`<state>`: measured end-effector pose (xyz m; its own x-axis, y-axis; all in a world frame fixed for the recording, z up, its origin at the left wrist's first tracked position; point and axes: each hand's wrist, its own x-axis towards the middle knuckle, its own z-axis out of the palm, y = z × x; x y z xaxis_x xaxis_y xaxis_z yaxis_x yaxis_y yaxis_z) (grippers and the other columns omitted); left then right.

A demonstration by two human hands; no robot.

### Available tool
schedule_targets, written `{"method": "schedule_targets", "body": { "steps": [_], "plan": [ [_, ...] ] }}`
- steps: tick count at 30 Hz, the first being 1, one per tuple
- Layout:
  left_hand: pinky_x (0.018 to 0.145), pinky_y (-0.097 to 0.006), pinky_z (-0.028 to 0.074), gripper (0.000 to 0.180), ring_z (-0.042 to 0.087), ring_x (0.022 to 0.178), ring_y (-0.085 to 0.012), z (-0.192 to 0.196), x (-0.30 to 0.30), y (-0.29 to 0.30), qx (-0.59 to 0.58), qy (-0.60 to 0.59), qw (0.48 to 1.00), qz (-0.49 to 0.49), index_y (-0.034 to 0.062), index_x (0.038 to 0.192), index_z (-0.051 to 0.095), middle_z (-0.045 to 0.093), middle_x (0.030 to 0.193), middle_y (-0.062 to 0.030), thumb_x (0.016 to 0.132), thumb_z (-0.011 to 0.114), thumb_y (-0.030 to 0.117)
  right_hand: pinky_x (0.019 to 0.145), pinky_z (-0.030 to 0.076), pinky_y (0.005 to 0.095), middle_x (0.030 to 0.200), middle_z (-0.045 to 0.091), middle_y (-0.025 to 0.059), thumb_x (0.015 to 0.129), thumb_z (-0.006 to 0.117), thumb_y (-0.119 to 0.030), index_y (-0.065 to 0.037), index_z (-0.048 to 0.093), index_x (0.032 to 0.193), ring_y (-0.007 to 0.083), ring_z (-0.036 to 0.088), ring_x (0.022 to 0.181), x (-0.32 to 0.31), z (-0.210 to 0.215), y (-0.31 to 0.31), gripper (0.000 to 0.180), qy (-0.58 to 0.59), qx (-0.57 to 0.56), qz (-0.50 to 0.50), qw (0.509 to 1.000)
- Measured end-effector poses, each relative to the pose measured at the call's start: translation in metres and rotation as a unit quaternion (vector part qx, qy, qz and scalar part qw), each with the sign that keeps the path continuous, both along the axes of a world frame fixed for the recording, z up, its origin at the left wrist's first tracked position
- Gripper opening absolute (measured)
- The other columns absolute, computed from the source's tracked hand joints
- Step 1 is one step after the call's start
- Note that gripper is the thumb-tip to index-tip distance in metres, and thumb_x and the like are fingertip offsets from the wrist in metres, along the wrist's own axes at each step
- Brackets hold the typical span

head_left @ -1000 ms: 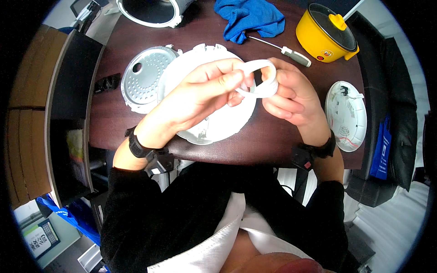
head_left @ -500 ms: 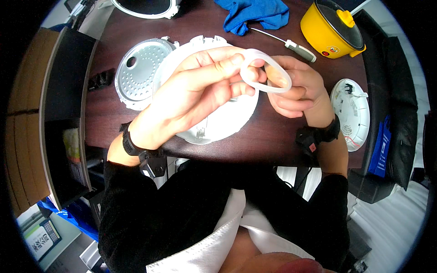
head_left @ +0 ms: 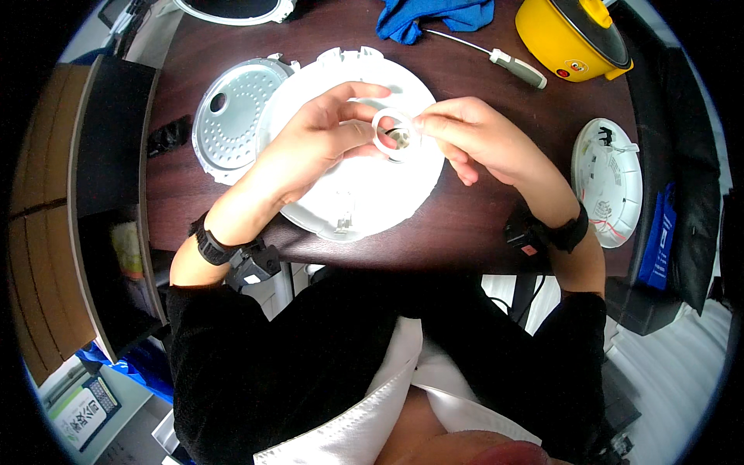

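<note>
A small translucent white ring gasket [head_left: 378, 140] is held up between my two hands, over a round white lid [head_left: 341, 190] lying on the table. My left hand [head_left: 318, 143] holds the ring's left side with thumb and fingers, its index finger stretched out above. A fingertip shows through the ring. My right hand [head_left: 484, 139] pinches the ring's right edge between thumb and index finger, the other fingers curled below. Behind the ring, a round fitting shows at the lid's middle; the ring and fingers partly hide it.
A grey perforated metal disc [head_left: 240, 124] lies left of the lid. Farther back are a blue cloth [head_left: 434, 17], a screwdriver [head_left: 519, 68] and a yellow pot [head_left: 558, 39]. A white oval cover [head_left: 608, 186] with red wire lies at right. A white-rimmed part [head_left: 232, 17] sits at back left.
Both hands have lowered the ring toward me and to the left. It now looks smaller and rounder. My right hand has turned from cupping around the ring to pinching its edge.
</note>
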<state>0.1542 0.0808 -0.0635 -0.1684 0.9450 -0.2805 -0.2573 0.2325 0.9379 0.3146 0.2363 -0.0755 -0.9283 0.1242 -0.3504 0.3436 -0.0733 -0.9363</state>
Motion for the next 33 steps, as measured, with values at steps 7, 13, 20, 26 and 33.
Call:
{"method": "schedule_targets", "body": {
  "steps": [7, 13, 20, 26, 33],
  "plan": [
    [0.076, -0.026, 0.051, 0.033, 0.061, 0.092, -0.0153, -0.015, -0.005, 0.0, 0.049, 0.24, 0.968, -0.059, 0.0059, 0.115, 0.056, 0.06, 0.102, -0.0089, 0.083, 0.056, -0.002, 0.036, 0.034, 0.0211, 0.058, 0.055, 0.0027, 0.089, 0.057, -0.021, 0.006, 0.063, 0.094, 0.0065, 0.044, 0.036, 0.004, -0.019, -0.008, 0.028, 0.006, 0.084, -0.059, 0.995],
    [0.075, -0.031, 0.05, 0.037, 0.061, 0.09, -0.0205, 0.008, 0.002, 0.001, 0.065, 0.497, 0.858, -0.111, 0.0061, 0.111, 0.059, 0.06, 0.101, -0.0089, 0.076, 0.066, 0.005, 0.036, 0.037, 0.0223, 0.056, 0.057, 0.0049, 0.089, 0.058, -0.021, 0.006, 0.064, 0.089, 0.0079, 0.049, 0.038, 0.003, -0.02, -0.009, 0.028, -0.021, 0.119, -0.052, 0.991],
    [0.082, -0.036, 0.05, 0.041, 0.059, 0.096, -0.0283, 0.0, 0.02, 0.007, 0.118, 0.621, 0.759, -0.156, 0.004, 0.11, 0.058, 0.058, 0.104, -0.0118, 0.071, 0.071, 0.01, 0.037, 0.042, 0.0262, 0.054, 0.058, 0.0076, 0.086, 0.058, -0.022, 0.003, 0.064, 0.088, 0.0126, 0.055, 0.041, 0.008, -0.013, -0.013, 0.026, -0.008, 0.25, -0.059, 0.966],
    [0.08, -0.035, 0.051, 0.041, 0.062, 0.092, -0.0278, 0.004, 0.024, 0.007, 0.089, 0.62, 0.765, -0.149, 0.0013, 0.11, 0.058, 0.057, 0.105, -0.0114, 0.073, 0.07, 0.01, 0.039, 0.048, 0.0279, 0.065, 0.06, 0.0124, 0.089, 0.044, -0.018, 0.006, 0.058, 0.089, 0.0173, 0.06, 0.046, 0.017, -0.017, 0.006, 0.028, -0.123, 0.211, -0.104, 0.964],
    [0.077, -0.034, 0.051, 0.041, 0.062, 0.09, -0.028, 0.003, 0.024, 0.003, 0.062, 0.575, 0.81, -0.102, -0.0007, 0.11, 0.056, 0.057, 0.101, -0.0133, 0.072, 0.07, 0.01, 0.039, 0.049, 0.0306, 0.079, 0.057, 0.0163, 0.088, 0.038, -0.015, 0.011, 0.047, 0.101, 0.0239, 0.064, 0.061, 0.018, -0.032, 0.005, 0.031, -0.123, -0.068, -0.006, 0.99]
  ]
}}
